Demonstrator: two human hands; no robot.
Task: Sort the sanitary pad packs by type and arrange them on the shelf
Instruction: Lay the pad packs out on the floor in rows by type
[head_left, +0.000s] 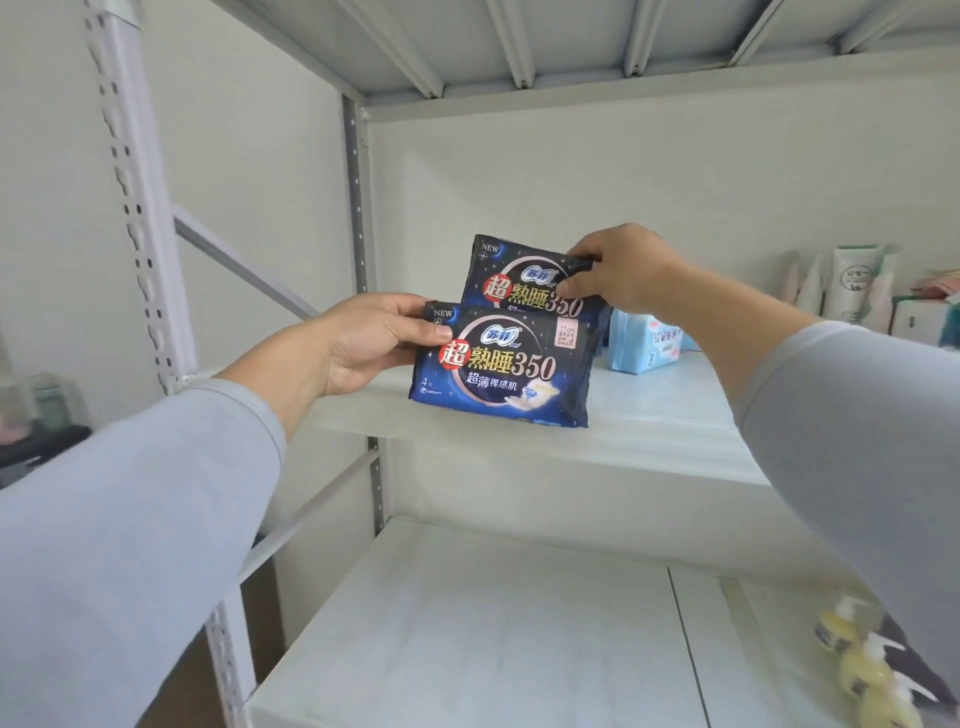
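Note:
Two dark blue pad packs marked "350" are over the white middle shelf (649, 431). My left hand (363, 343) grips the upper left corner of the front dark blue pack (504, 371), whose lower edge is at the shelf. Behind it and a little higher, my right hand (618, 273) pinches the right top corner of the rear dark blue pack (519, 278). A light blue pad pack (644, 345) stands on the same shelf just to the right, partly hidden by my right forearm.
White tubes and boxes (852, 283) stand at the far right of the middle shelf. The lower shelf (493, 623) carries small yellow items (857, 665) at its right end. A perforated shelf post (358, 197) rises left of the packs.

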